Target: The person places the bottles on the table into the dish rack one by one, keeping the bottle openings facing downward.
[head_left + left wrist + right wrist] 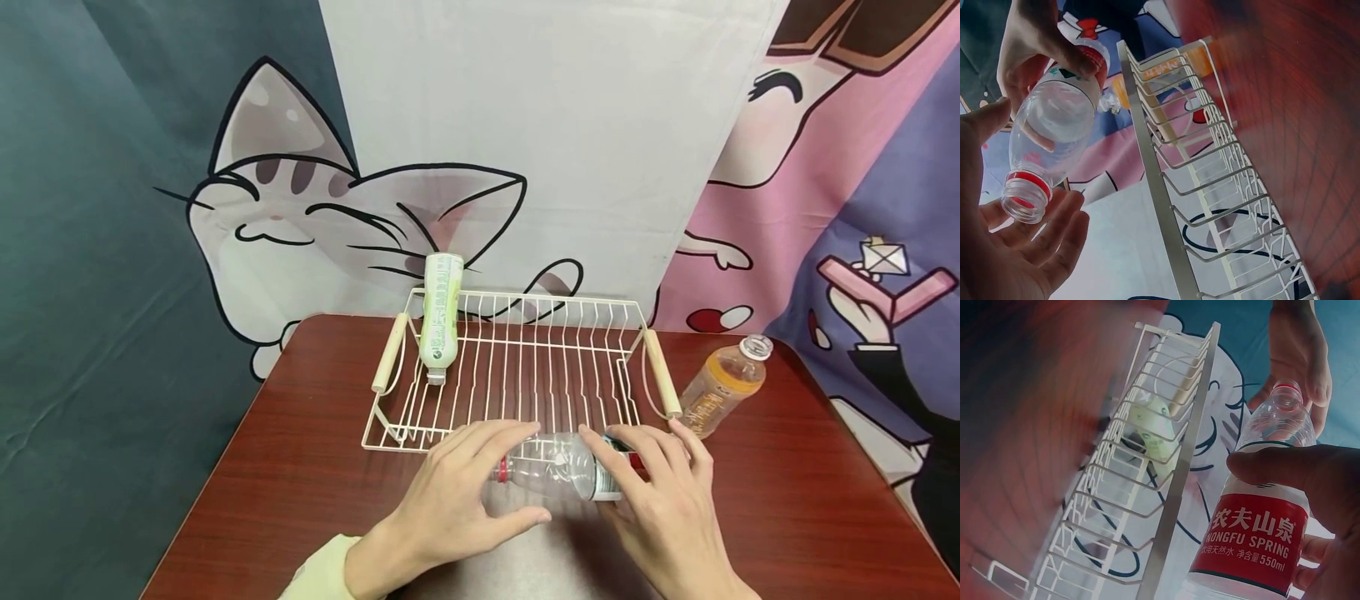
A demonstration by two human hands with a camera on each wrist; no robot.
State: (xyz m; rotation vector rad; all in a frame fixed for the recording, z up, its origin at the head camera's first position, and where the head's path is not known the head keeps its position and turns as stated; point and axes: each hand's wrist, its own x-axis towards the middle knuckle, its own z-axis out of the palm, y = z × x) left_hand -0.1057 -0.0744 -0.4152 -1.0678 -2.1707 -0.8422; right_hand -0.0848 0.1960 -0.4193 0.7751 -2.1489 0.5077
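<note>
A clear plastic water bottle (551, 468) lies sideways in the air in front of the wire rack, its mouth pointing left. My right hand (663, 492) holds it around the label, with the thumb across the bottle in the right wrist view. The label (1252, 540) is red and white. Around the bottle's neck, my left hand (453, 492) has its fingers spread and loosely bent; whether it touches the plastic I cannot tell. The bottle mouth (1022, 209) is uncapped, with a red ring below it.
A white wire rack (382, 443) with wooden handles stands on the red-brown table (285, 467). A pale green bottle (442, 312) leans cap-down in its left side. Right of the rack stands a bottle with an orange band (723, 387). A printed cloth (570, 125) hangs behind.
</note>
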